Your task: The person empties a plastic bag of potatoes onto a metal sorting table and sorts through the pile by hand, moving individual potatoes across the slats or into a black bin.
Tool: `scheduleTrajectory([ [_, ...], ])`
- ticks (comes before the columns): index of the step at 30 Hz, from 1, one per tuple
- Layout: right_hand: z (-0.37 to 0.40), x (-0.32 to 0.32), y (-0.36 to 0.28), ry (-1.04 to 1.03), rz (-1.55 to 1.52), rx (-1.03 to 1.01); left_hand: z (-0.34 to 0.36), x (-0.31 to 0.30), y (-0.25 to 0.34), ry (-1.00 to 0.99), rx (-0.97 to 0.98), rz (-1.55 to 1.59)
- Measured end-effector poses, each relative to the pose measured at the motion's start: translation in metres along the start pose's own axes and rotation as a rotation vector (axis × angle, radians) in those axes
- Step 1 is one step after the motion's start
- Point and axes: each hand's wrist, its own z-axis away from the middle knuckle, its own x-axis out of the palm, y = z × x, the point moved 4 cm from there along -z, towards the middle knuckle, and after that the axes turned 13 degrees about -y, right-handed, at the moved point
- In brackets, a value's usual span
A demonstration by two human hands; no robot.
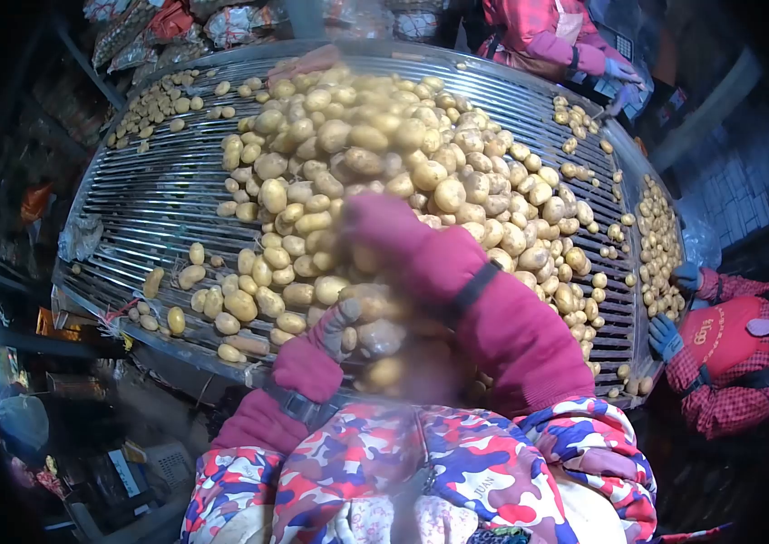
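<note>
A large heap of yellow potatoes (375,154) lies on a metal roller table (149,208). My right hand (383,227), in a pink glove and blurred, rests on the heap near its middle; its fingers are too smeared to read. My left hand (337,328), in a pink glove with grey fingers, is at the table's near edge. Its fingers curl against a potato (379,337), with more potatoes crowded around it. Both forearms wear pink sleeves with a dark wrist strap.
A person in red with blue gloves (666,335) stands at the right edge beside a strip of small potatoes (661,245). Another person's gloved hand (620,71) works at the far right. More small potatoes (149,109) lie at the far left, with filled sacks (176,23) behind.
</note>
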Motion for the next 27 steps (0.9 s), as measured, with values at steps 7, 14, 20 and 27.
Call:
scheduleTrajectory([
  [7, 0.022, -0.038, 0.040, 0.158, 0.047, 0.158, -0.004, 0.012, -0.003, -0.311, -0.113, 0.340],
  [14, -0.053, -0.042, 0.056, 0.126, 0.419, 0.201, -0.004, 0.004, -0.007, 0.031, -0.136, 0.197],
  [20, -0.076, -0.057, 0.050, -0.011, 0.407, 0.369, 0.001, 0.006, -0.007, 0.077, -0.077, 0.130],
  [27, -0.047, -0.059, 0.038, -0.169, 0.357, 0.112, 0.002, 0.002, -0.010, -0.018, -0.062, 0.132],
])
